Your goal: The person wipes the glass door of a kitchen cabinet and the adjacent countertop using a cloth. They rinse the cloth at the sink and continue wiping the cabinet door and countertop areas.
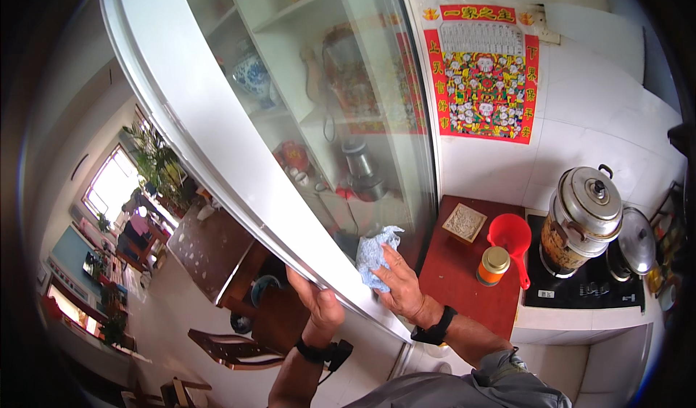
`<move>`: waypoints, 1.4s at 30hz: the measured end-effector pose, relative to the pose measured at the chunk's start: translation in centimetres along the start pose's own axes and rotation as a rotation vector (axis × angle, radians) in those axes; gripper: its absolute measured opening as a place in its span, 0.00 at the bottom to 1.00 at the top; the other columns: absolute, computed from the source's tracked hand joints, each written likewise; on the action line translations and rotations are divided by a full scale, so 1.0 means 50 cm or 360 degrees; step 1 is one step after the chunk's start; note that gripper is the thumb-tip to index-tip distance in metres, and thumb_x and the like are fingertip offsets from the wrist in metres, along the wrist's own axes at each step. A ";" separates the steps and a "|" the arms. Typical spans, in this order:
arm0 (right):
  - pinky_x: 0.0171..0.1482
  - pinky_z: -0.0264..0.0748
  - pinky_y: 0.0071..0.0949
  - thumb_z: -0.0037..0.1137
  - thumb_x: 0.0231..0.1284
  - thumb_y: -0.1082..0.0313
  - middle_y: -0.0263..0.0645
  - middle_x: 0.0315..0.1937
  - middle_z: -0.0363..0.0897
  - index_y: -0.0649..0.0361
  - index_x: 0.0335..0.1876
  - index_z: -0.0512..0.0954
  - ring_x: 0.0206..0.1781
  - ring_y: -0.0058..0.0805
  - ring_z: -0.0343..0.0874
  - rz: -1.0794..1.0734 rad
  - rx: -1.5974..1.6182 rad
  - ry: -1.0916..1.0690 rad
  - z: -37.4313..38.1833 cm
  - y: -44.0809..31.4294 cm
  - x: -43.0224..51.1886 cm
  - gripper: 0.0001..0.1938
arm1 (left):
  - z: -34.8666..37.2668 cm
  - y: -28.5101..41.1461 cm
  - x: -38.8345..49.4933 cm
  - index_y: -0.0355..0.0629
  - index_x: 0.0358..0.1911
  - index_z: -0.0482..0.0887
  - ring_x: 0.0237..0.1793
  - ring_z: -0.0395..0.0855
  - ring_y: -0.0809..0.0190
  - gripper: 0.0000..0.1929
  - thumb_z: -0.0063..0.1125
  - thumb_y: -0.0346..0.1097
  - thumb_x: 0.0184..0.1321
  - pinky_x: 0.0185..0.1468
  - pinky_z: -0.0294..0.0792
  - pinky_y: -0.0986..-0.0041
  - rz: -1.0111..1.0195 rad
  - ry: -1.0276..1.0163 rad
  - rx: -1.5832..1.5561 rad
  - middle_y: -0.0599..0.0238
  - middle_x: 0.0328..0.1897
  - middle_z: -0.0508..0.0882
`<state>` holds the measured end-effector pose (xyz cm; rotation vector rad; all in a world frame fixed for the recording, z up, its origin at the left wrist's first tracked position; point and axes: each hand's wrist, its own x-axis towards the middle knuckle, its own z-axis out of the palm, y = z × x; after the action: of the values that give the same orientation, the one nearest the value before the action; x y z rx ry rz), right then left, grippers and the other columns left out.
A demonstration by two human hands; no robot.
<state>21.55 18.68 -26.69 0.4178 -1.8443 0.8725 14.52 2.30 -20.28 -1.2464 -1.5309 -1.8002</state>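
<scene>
In front of me stands a glass door with a white frame (217, 130), its edge running diagonally through the view. My right hand (401, 288) presses a crumpled light-blue cloth (375, 255) against the low part of the door, where the glass pane (326, 179) meets the white frame. My left hand (321, 307) grips the outer edge of the same frame from the other side, with some fingers hidden behind it. Both wrists wear black bands. Shelves with a blue-and-white vase (253, 79) and a metal-and-black appliance (363, 171) show through the glass.
A red-brown table (467, 310) at right holds a red ladle (511, 236), an orange jar (493, 266) and a small square box (464, 223). Beyond it, a steamer pot (584, 217) stands on a black gas hob (582, 291). At left are a wooden chair (234, 351), a table (209, 250) and a distant person (138, 226).
</scene>
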 end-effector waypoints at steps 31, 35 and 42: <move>0.58 0.76 0.51 0.60 0.59 0.73 0.54 0.51 0.81 0.58 0.55 0.82 0.54 0.59 0.79 -0.1274 -0.0106 0.0801 -0.161 -0.190 1.011 0.17 | -0.003 0.003 -0.011 0.26 0.80 0.41 0.72 0.64 0.49 0.50 0.48 0.59 0.69 0.75 0.58 0.51 0.0005 0.0085 0.0214 0.41 0.76 0.62; 0.60 0.77 0.47 0.54 0.65 0.68 0.52 0.52 0.83 0.57 0.55 0.82 0.56 0.57 0.80 -0.1315 -0.0127 0.0827 -0.189 -0.212 1.107 0.15 | -0.004 0.005 -0.015 0.25 0.79 0.42 0.72 0.64 0.49 0.53 0.48 0.66 0.70 0.75 0.57 0.50 -0.0014 0.0081 0.0289 0.41 0.76 0.63; 0.66 0.74 0.47 0.52 0.64 0.70 0.56 0.57 0.82 0.58 0.60 0.80 0.62 0.58 0.78 -0.1138 -0.0022 0.0677 -0.198 -0.192 1.116 0.19 | 0.000 0.007 -0.014 0.24 0.79 0.42 0.71 0.65 0.49 0.52 0.45 0.67 0.72 0.75 0.57 0.50 0.0019 0.0096 0.0303 0.40 0.78 0.62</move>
<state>10.02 24.96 29.27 0.7566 -1.1750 0.4069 15.14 2.06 -20.69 -1.0988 -1.6151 -1.6266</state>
